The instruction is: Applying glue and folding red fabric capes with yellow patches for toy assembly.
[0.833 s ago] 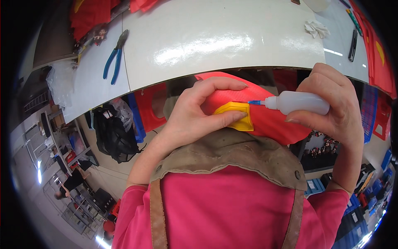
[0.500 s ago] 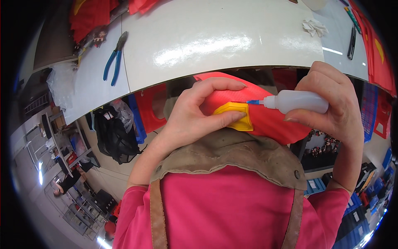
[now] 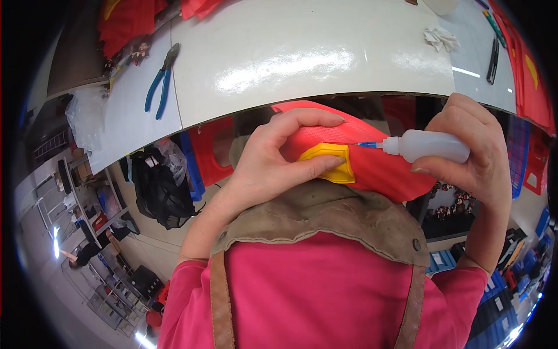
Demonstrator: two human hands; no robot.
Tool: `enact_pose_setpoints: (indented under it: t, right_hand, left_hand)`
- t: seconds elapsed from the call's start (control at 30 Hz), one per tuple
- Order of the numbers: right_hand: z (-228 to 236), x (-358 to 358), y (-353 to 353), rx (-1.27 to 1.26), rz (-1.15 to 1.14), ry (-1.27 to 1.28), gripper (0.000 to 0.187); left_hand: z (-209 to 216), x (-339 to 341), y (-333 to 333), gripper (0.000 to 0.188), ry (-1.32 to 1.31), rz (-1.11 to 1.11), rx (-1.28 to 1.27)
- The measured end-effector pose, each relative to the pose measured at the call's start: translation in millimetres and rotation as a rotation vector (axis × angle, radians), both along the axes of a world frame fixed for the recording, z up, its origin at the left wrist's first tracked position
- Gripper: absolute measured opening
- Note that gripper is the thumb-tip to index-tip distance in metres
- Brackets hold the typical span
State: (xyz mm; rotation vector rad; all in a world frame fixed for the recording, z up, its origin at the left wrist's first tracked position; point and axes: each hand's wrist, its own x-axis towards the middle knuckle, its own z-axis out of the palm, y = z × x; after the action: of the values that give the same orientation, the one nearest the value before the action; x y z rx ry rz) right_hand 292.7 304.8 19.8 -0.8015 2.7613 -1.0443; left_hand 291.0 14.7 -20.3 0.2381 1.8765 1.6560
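Note:
A red textured piece (image 3: 378, 171) lies over my lap at the table's near edge, with a yellow angular part (image 3: 343, 173) on it. My left hand (image 3: 279, 151) pinches both, the thumb pressed on the yellow part and the fingers behind the red piece. In my right hand (image 3: 471, 139) is a white translucent squeeze bottle (image 3: 433, 145), held on its side. Its thin needle tip with a blue hub (image 3: 367, 145) points left, close to the upper right edge of the yellow part. Whether the needle touches it I cannot tell.
On the white table (image 3: 261, 35) lie blue-handled pliers (image 3: 163, 81), a crumpled white tissue (image 3: 440, 39) and a black knife-like tool (image 3: 493, 61). Red pieces (image 3: 526, 70) are stacked at the right. A black bag (image 3: 163, 189) stands below left. Far left is another person (image 3: 87, 254).
My right hand has drawn the bottle a little to the right, taking the needle's blue hub away from the yellow part. My left hand keeps its place. The distant person has moved.

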Motion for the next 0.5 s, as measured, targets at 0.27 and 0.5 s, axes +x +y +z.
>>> enact_pose_setpoints:
  t: [0.27,0.5]
  right_hand:
    - [-1.9,0.0,1.2,-0.014,-0.001,0.0,0.046]
    - [3.3,-9.3,9.2,-0.018,-0.001,-0.006,0.04]
  left_hand:
    - [-0.8,-0.5,1.4,0.047,0.017,-0.012,-0.018]
    - [-1.9,-6.9,5.4,0.048,0.089,-0.014,-0.04]
